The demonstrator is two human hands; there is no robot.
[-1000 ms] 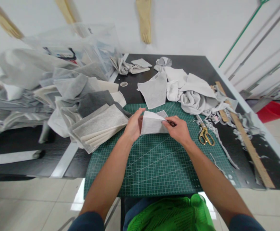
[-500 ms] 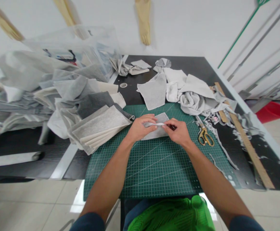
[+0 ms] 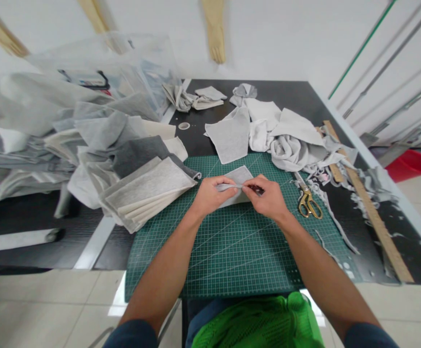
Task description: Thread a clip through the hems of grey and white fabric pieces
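Note:
Over the green cutting mat (image 3: 232, 256), I hold a small light-grey fabric piece (image 3: 242, 174) with a raised, folded edge. My left hand (image 3: 210, 195) is closed, pinching that edge between thumb and fingers. Across from it, my right hand (image 3: 268, 195) is closed too, its fingertips at the other end of the fold. A small dark reddish-brown object (image 3: 257, 189) shows within the right hand; its kind is mostly hidden by the fingers. Gold-handled scissors (image 3: 309, 203) lie on the mat to the right of my right hand.
Stacked grey and cream fabric pieces (image 3: 148, 188) overlap the mat's left side, beside a larger fabric heap (image 3: 40, 106) and a clear plastic box (image 3: 152, 63). Crumpled white fabric (image 3: 293, 130) lies beyond my hands. A wooden ruler (image 3: 373, 208) and scraps are at right.
My fingers have shifted slightly along the fold, and the fabric piece has turned and tilted a little. The view has moved slightly; the surrounding things stay in place.

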